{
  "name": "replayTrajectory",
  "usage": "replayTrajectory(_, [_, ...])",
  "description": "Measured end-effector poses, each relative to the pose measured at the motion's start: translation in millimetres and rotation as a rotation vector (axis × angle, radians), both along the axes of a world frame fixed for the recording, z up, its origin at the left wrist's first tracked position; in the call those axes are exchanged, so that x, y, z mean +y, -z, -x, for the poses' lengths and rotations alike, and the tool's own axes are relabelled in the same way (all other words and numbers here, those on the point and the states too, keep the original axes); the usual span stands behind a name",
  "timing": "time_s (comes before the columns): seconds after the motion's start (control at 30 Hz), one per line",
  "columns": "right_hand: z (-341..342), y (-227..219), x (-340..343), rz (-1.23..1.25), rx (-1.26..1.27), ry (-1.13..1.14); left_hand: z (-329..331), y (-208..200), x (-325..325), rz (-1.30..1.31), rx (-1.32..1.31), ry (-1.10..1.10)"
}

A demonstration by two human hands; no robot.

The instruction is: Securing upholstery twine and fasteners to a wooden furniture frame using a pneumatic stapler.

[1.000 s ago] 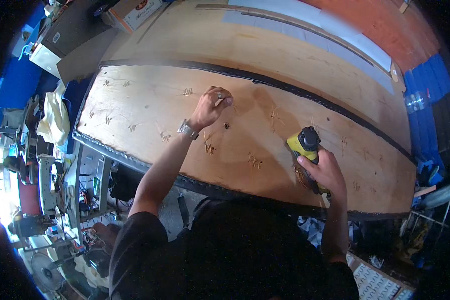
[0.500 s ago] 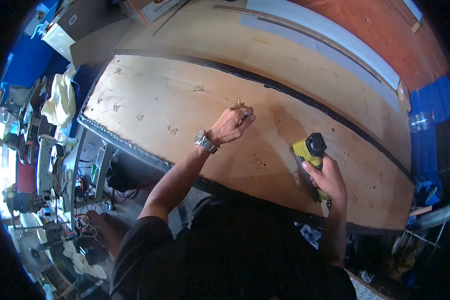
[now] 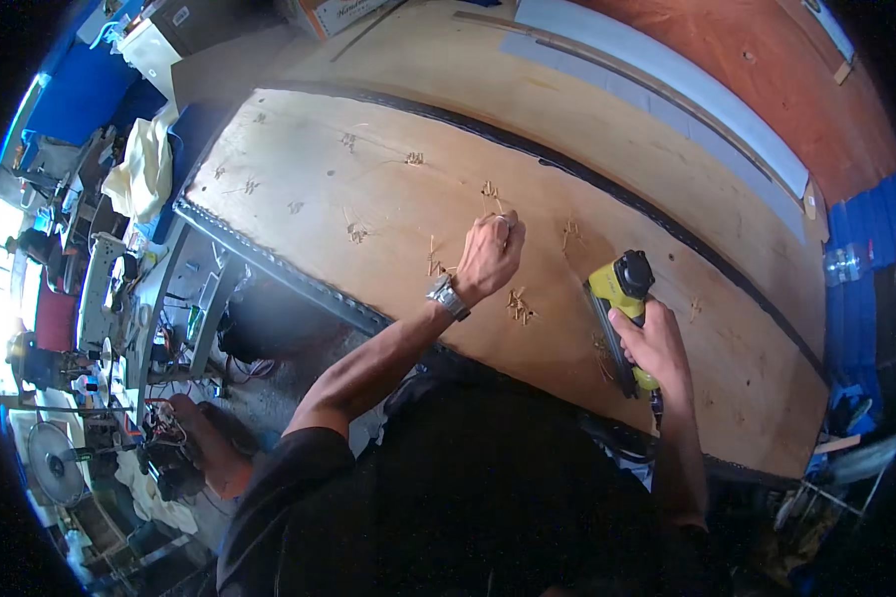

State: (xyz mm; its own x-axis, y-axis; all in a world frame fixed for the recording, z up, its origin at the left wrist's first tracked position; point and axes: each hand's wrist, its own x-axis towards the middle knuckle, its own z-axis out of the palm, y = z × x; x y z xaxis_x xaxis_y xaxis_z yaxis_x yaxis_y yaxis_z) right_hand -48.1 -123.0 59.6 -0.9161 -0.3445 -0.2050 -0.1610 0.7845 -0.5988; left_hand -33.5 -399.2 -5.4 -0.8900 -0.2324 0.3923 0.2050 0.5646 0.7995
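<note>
A long plywood panel [image 3: 304, 144] with black edging lies in front of me, dotted with small clusters of thin tan sticks or fasteners, too small to name surely. My left hand [image 3: 490, 257], a metal watch at its wrist, is closed over the panel's middle. Thin tan slivers show at its fingertips, close to one cluster [image 3: 490, 188]. My right hand [image 3: 655, 345] wraps round the grip of a yellow-green and black nail gun or stapler [image 3: 607, 286], held at the panel's near right part. Another cluster [image 3: 518, 306] lies between my two hands.
Behind the panel is another wooden board [image 3: 448, 65], with a long pale strip [image 3: 667, 90] on it. A cluttered workbench [image 3: 154, 298] and a fan [image 3: 55, 460] stand at left. Blue material [image 3: 861, 289] and a clear bottle [image 3: 843, 264] are at far right.
The view has shifted slightly. My left hand has drawn back a little toward me from the far cluster, still closed. My right hand keeps hold of the yellow-green tool in about the same place.
</note>
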Motion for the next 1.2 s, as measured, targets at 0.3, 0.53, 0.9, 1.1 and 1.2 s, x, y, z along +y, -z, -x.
replayTrajectory(0.3, [25.0,-58.1,-67.7,0.154,-0.308,-0.067,-15.1,13.5,-25.4,-0.058,-0.052,0.412])
replayTrajectory(0.53, [60.2,-60.8,-160.0,0.028,-0.307,-0.229,-14.4,16.1,-39.5,-0.222,-0.018,0.527])
replayTrajectory(0.9, [60.8,-44.0,-170.5,-0.052,-0.178,-0.322,-10.2,25.1,-32.8,-0.241,0.015,0.468])
replayTrajectory(1.1, [56.4,-44.8,-177.6,-0.128,-0.138,-0.323,-9.8,27.5,-31.5,-0.234,0.052,0.443])
replayTrajectory(1.2, [57.3,-37.5,-174.1,-0.060,-0.152,-0.247,-10.2,27.2,-30.5,-0.218,0.074,0.453])
